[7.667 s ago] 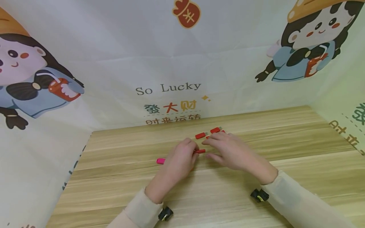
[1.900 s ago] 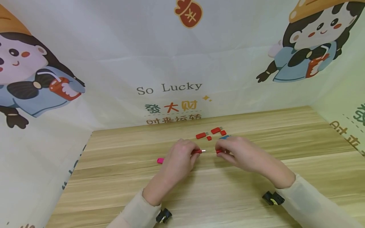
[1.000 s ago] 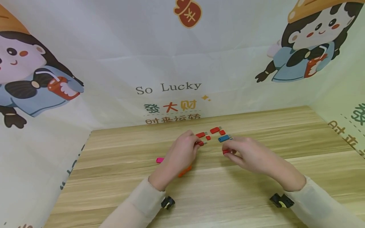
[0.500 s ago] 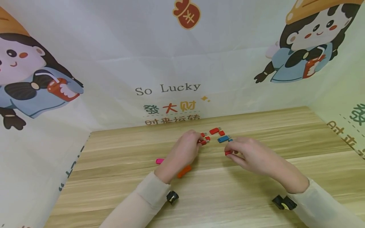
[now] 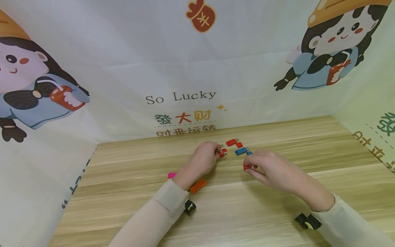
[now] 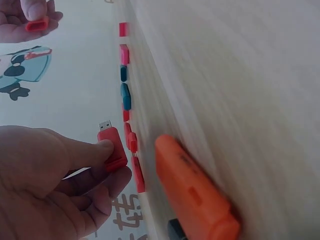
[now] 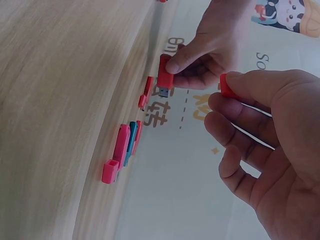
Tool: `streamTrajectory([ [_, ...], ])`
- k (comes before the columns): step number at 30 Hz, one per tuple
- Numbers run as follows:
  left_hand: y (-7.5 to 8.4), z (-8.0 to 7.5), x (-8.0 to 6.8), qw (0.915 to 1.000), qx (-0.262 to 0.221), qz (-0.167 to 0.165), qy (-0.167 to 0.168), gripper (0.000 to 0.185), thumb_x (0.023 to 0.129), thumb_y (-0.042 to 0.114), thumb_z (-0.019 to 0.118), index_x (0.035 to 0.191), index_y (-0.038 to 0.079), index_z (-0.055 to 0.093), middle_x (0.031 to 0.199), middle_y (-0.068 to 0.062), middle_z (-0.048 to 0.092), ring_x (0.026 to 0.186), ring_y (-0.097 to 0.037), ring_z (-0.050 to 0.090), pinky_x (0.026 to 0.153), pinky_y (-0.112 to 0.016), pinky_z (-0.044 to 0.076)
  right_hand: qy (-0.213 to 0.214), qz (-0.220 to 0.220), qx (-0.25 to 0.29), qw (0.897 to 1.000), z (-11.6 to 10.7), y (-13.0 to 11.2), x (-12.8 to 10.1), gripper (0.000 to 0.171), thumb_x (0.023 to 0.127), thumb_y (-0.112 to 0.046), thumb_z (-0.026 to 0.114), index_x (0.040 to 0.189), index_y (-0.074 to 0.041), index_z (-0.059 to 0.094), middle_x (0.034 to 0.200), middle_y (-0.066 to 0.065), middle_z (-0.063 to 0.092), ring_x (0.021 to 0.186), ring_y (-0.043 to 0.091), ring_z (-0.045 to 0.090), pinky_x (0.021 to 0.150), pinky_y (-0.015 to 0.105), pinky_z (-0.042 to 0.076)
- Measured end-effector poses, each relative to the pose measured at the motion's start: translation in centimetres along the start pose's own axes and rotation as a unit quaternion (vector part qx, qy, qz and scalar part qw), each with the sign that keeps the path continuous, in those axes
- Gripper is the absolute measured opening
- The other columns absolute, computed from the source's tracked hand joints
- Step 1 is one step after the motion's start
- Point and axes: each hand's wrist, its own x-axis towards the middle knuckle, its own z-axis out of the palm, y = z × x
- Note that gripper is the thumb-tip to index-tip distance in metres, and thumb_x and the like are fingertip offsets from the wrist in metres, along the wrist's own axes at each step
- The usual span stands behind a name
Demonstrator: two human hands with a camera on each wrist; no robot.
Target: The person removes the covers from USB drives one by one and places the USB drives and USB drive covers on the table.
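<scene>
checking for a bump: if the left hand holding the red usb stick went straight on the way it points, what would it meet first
Probably the small red cap lying just ahead of the left hand and its red usb stick, near the other red stick. Depth is unclear, so this is a guess.

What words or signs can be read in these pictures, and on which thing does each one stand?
"So Lucky": backdrop cloth.
"發大财": same cloth, below it.
"时来运转": next line, lower part cut by the table.
Red money bag: one character, unclear.
Red USB stick in left hand: no text visible.
</scene>
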Motion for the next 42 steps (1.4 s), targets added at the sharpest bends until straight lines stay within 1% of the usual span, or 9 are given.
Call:
streamTrajectory([
  [4, 0.0, 0.0, 0.5, 0.9999, 0.004, -0.007, -0.012, 0.006, 0.102, 0.007, 0.072, 0.106, 0.004, 0.075, 0.107, -0.008, 0.074, 0.099, -0.023, 0.067, 0.094, -0.037, 0.057, 0.002, -0.006, -0.002, 1.0, 0.1, 0.0, -0.1, 0.013, 0.091, -0.003, 0.083, 0.098, -0.011, 0.076, 0.092, -0.006, 0.071, 0.078, 0.005, 0.063, 0.066, 0.026, 0.056],
  [9, 0.1, 0.2, 1.1, 0.9996, 0.012, -0.011, -0.025, 0.003, 0.101, 0.008, 0.074, 0.1, 0.005, 0.075, 0.099, -0.005, 0.072, 0.092, -0.02, 0.064, 0.086, -0.034, 0.056, -0.006, 0.005, 0.001, 1.0, 0.1, -0.1, -0.2, 0.012, 0.092, -0.005, 0.082, 0.098, -0.013, 0.076, 0.092, -0.007, 0.07, 0.078, 0.004, 0.062, 0.066, 0.025, 0.056],
  [13, 0.2, 0.3, 1.4, 0.9989, 0.004, -0.021, -0.041, 0.004, 0.102, 0.009, 0.072, 0.099, 0.007, 0.073, 0.097, -0.003, 0.07, 0.089, -0.019, 0.062, 0.083, -0.033, 0.055, -0.012, 0.011, 0.001, 1.0, 0.2, -0.1, -0.3, 0.011, 0.092, -0.005, 0.083, 0.098, -0.012, 0.076, 0.092, -0.007, 0.07, 0.078, 0.004, 0.062, 0.066, 0.025, 0.056],
  [17, 0.3, 0.5, 1.6, 0.9982, -0.006, -0.034, -0.049, 0.004, 0.103, 0.009, 0.071, 0.099, 0.008, 0.072, 0.096, -0.002, 0.069, 0.087, -0.018, 0.06, 0.081, -0.033, 0.054, -0.011, 0.009, -0.002, 1.0, 0.2, -0.2, -0.2, 0.012, 0.092, -0.005, 0.082, 0.098, -0.013, 0.076, 0.093, -0.007, 0.071, 0.079, 0.004, 0.063, 0.067, 0.026, 0.057],
  [21, 0.3, 0.6, 1.8, 0.9984, -0.009, -0.032, -0.046, 0.005, 0.102, 0.009, 0.072, 0.098, 0.007, 0.073, 0.096, -0.003, 0.07, 0.088, -0.019, 0.061, 0.083, -0.034, 0.055, -0.012, 0.01, -0.002, 1.0, 0.3, -0.3, -0.3, 0.012, 0.092, -0.006, 0.082, 0.098, -0.013, 0.076, 0.094, -0.007, 0.072, 0.081, 0.005, 0.064, 0.068, 0.027, 0.057],
  [26, 0.3, 1.0, 2.1, 0.9989, 0.001, -0.022, -0.04, 0.005, 0.102, 0.008, 0.073, 0.098, 0.006, 0.076, 0.099, -0.004, 0.073, 0.092, -0.02, 0.065, 0.088, -0.034, 0.057, -0.009, 0.007, -0.002, 1.0, 0.3, -0.3, -0.3, 0.009, 0.095, -0.007, 0.081, 0.099, -0.014, 0.076, 0.095, -0.007, 0.072, 0.082, 0.006, 0.065, 0.069, 0.028, 0.058],
  [31, 0.2, 1.1, 2.2, 0.999, 0.006, -0.016, -0.041, 0.007, 0.102, 0.01, 0.073, 0.098, 0.007, 0.078, 0.1, -0.004, 0.075, 0.095, -0.021, 0.067, 0.09, -0.034, 0.057, -0.012, 0.009, -0.001, 1.0, 0.2, -0.3, -0.3, 0.009, 0.095, -0.008, 0.08, 0.099, -0.015, 0.076, 0.096, -0.007, 0.072, 0.083, 0.006, 0.065, 0.07, 0.029, 0.058],
  [37, 0.1, 1.2, 2.4, 0.9991, 0.014, -0.005, -0.039, 0.009, 0.102, 0.009, 0.072, 0.095, 0.007, 0.078, 0.098, -0.005, 0.075, 0.097, -0.021, 0.069, 0.091, -0.034, 0.057, -0.015, 0.009, -0.001, 1.0, 0.1, -0.3, -0.3, 0.009, 0.095, -0.008, 0.08, 0.1, -0.015, 0.076, 0.096, -0.007, 0.072, 0.084, 0.008, 0.066, 0.071, 0.03, 0.058],
  [42, 0.0, 1.3, 2.4, 0.9989, 0.012, -0.005, -0.044, 0.01, 0.103, 0.009, 0.07, 0.1, 0.006, 0.079, 0.103, -0.005, 0.076, 0.102, -0.023, 0.07, 0.094, -0.034, 0.057, -0.013, 0.01, -0.002, 1.0, 0.2, -0.3, -0.2, 0.01, 0.095, -0.007, 0.08, 0.099, -0.015, 0.076, 0.096, -0.007, 0.072, 0.084, 0.006, 0.066, 0.07, 0.029, 0.058],
])
